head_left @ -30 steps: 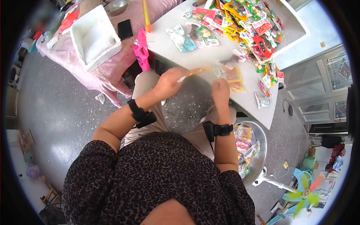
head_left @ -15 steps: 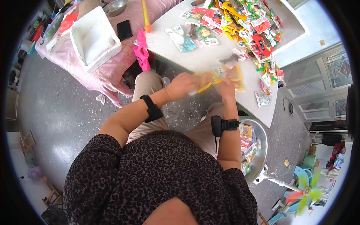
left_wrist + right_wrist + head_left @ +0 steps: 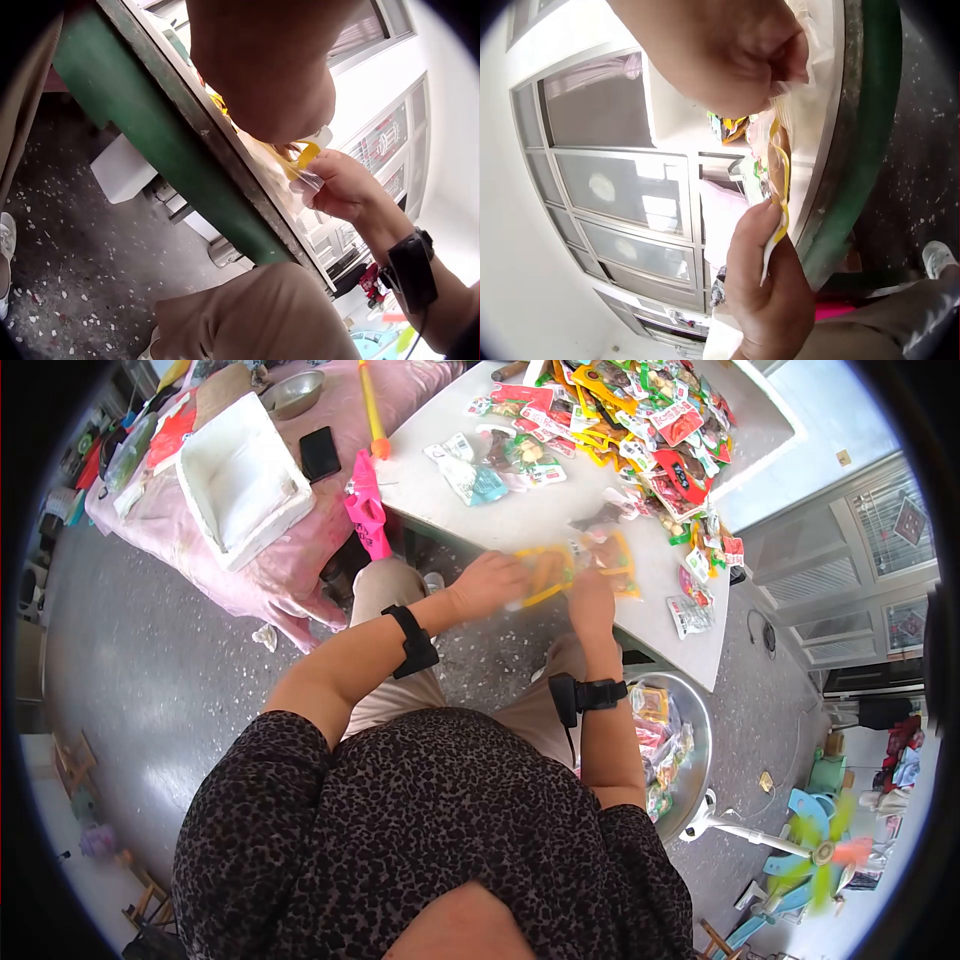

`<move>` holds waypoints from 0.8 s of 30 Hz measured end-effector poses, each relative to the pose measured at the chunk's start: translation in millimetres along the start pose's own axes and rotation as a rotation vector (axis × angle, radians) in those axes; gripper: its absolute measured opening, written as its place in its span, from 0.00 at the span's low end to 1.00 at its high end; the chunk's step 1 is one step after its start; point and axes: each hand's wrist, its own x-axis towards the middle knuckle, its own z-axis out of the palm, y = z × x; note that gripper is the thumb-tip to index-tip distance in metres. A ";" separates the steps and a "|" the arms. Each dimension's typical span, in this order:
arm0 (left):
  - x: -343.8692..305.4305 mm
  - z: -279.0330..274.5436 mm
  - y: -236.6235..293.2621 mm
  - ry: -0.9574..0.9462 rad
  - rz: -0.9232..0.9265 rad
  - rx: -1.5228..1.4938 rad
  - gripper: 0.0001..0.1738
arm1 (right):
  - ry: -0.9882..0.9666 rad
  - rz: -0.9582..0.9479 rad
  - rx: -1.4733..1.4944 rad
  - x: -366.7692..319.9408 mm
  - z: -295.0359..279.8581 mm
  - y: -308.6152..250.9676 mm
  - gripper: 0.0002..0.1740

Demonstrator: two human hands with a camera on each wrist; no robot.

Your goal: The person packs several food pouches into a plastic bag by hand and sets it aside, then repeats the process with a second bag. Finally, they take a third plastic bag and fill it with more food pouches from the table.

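Note:
A clear, yellow-edged food packet (image 3: 548,573) with something brown inside stretches between both hands at the table's near edge. My left hand (image 3: 486,585) pinches its left end between thumb and fingers, seen plainly in the right wrist view, where the packet (image 3: 779,161) appears edge-on. Curled fingers of my right hand (image 3: 592,605) grip the opposite end; the left wrist view shows clear film and a yellow edge at that hand (image 3: 343,186). Just beyond the right hand, a similar yellow-edged packet (image 3: 608,550) lies on the white table (image 3: 520,525).
A heap of colourful packets (image 3: 660,430) fills the table's far side, with several loose ones nearer. A metal basin (image 3: 705,760) of packets stands below right. To the left, a pink-covered surface holds a white foam box (image 3: 245,480) and a phone (image 3: 320,454). A fan (image 3: 822,852) spins at lower right.
My left hand came rightward with the packet, and my right hand, earlier curled beside it, took its other end. The packet now faces upward more flatly. The head view shifted slightly.

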 end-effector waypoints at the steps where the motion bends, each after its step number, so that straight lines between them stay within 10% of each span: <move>1: 1.2 1.7 0.7 -0.003 -0.001 0.026 0.14 | -0.022 0.005 -0.069 -0.1 -7.3 -7.0 0.06; 10: -16.4 9.5 6.2 -0.246 -0.036 0.014 0.23 | -0.061 -0.015 -0.073 -13.5 -0.2 -18.7 0.05; 22: 16.3 33.3 18.4 -0.108 -0.005 -0.009 0.14 | -0.003 -0.114 -0.085 -14.7 8.8 -23.2 0.06; 24: 31.0 35.0 14.9 -0.329 -0.095 0.048 0.15 | 0.024 -0.120 -0.068 -14.4 5.4 -21.3 0.05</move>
